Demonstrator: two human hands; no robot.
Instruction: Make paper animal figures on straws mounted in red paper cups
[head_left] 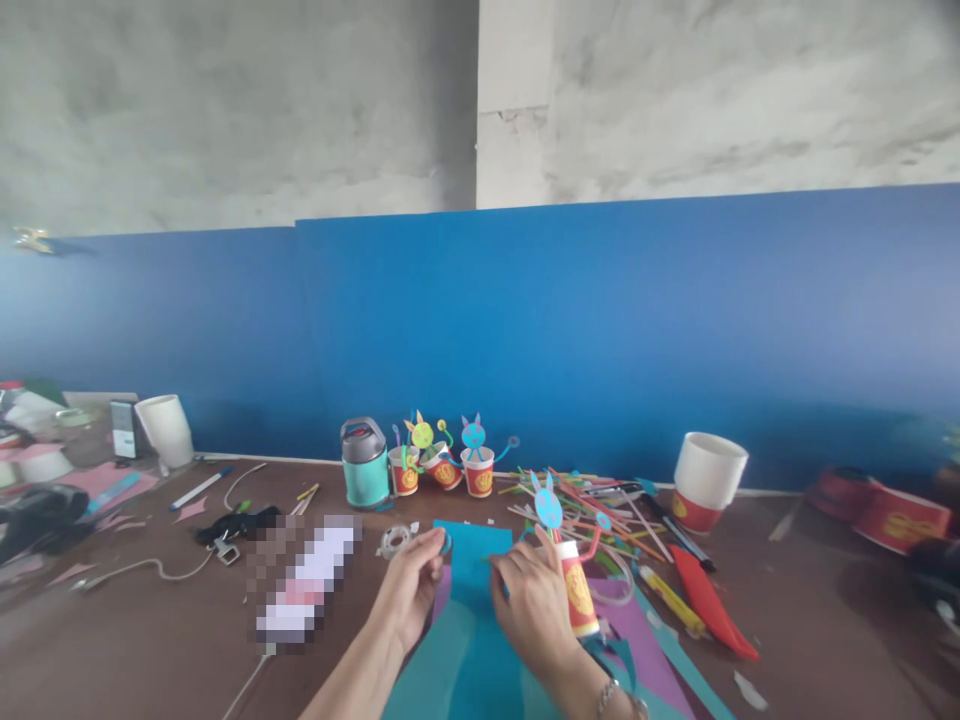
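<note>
My left hand [411, 590] is closed in a pinch, with a small round blue paper piece [448, 544] at its fingertips. Opposite it, my right hand [529, 595] has its fingers curled together over a blue paper sheet [480, 610]; a thin greenish tip shows beside them, too small to name for sure. Just right of that hand, a tilted red-and-white paper cup figure [577, 595] carries a blue rabbit-like paper head [548, 508] and a red straw arm with a round blue end. Purple paper [637, 640] lies partly under the blue sheets.
Several finished cup figures [478, 470] stand by a teal lidded container [366, 470] at the back. Loose coloured straws [585, 500] spread behind my right hand. Stacked paper cups [709, 480], a yellow cutter-like tool [671, 600], a red pouch-like item [709, 600] and a tape roll [395, 541] lie around.
</note>
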